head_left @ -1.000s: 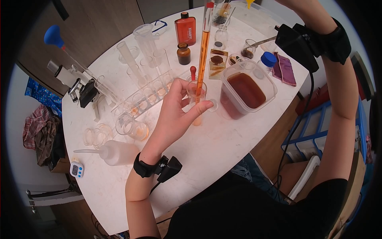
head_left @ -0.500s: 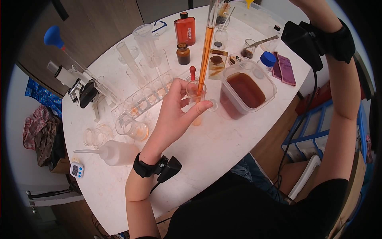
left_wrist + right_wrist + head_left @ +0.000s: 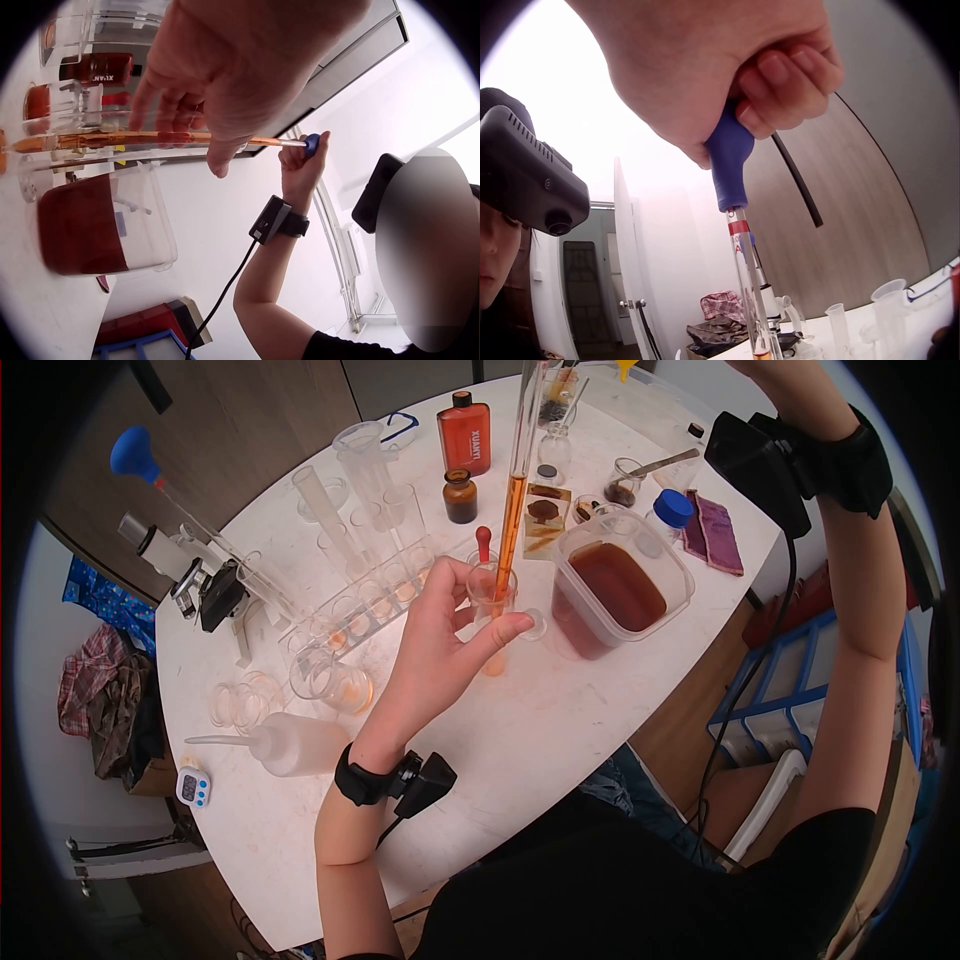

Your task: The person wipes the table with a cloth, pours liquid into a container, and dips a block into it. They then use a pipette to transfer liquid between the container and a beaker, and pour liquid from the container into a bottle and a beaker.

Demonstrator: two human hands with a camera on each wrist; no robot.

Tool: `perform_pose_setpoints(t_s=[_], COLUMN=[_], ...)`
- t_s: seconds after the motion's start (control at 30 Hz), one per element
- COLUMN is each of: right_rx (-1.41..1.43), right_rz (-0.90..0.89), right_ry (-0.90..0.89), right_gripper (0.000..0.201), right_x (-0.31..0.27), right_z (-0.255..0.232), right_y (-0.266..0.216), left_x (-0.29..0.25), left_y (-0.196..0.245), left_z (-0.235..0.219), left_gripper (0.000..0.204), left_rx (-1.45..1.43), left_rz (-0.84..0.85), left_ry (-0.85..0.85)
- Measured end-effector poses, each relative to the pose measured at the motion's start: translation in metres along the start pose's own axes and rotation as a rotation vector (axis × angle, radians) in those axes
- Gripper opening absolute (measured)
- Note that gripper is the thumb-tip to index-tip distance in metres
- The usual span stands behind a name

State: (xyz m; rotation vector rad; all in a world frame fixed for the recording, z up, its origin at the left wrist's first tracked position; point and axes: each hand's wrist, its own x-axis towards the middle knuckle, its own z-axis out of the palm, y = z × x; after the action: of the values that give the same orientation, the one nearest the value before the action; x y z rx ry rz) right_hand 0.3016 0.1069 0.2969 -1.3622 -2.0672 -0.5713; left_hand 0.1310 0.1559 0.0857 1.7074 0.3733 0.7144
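Observation:
My left hand (image 3: 440, 625) grips a clear glass vessel (image 3: 509, 588) with a round rim, thumb on the near side and fingers curled behind. A long glass pipette (image 3: 513, 510) stands in it, slightly tilted, with orange liquid in its lower part. High above, my right hand (image 3: 780, 75) holds a blue rubber bulb (image 3: 730, 161) fitted on the pipette's top, fingers curled around it. In the head view that hand is cut off at the top edge. Beside the left hand stands a plastic tub (image 3: 678, 595) of dark reddish-brown liquid. Just behind the vessel shows a red dropper bulb (image 3: 484, 540).
A rack (image 3: 375, 605) of tubes, a beaker (image 3: 310, 675) and a wash bottle (image 3: 290, 745) stand left of the left hand. Further back are a brown bottle (image 3: 460, 497) and a red bottle (image 3: 465, 440). A microscope (image 3: 205, 585) and timer (image 3: 193, 787) sit along the left side.
The orange liquid in the pipette rises a little at first, then drops clearly lower by now. The right forearm shifted slightly right and the pipette's tilt changed a little. The left hand keeps its place.

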Motion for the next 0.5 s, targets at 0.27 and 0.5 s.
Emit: perform_pose_setpoints(t_s=[0.27, 0.5], right_rx=[0.006, -0.025], right_rz=[0.054, 0.063], right_ry=[0.009, 0.012], right_gripper=[0.062, 0.062], right_x=[0.0, -0.001], right_z=[0.0, 0.001], right_y=[-0.004, -0.005], left_x=[0.0, 0.0], left_y=[0.004, 0.003], left_z=[0.0, 0.0], left_gripper=[0.031, 0.031], left_rx=[0.045, 0.06], left_rz=[-0.016, -0.027], left_ry=[-0.003, 0.003])
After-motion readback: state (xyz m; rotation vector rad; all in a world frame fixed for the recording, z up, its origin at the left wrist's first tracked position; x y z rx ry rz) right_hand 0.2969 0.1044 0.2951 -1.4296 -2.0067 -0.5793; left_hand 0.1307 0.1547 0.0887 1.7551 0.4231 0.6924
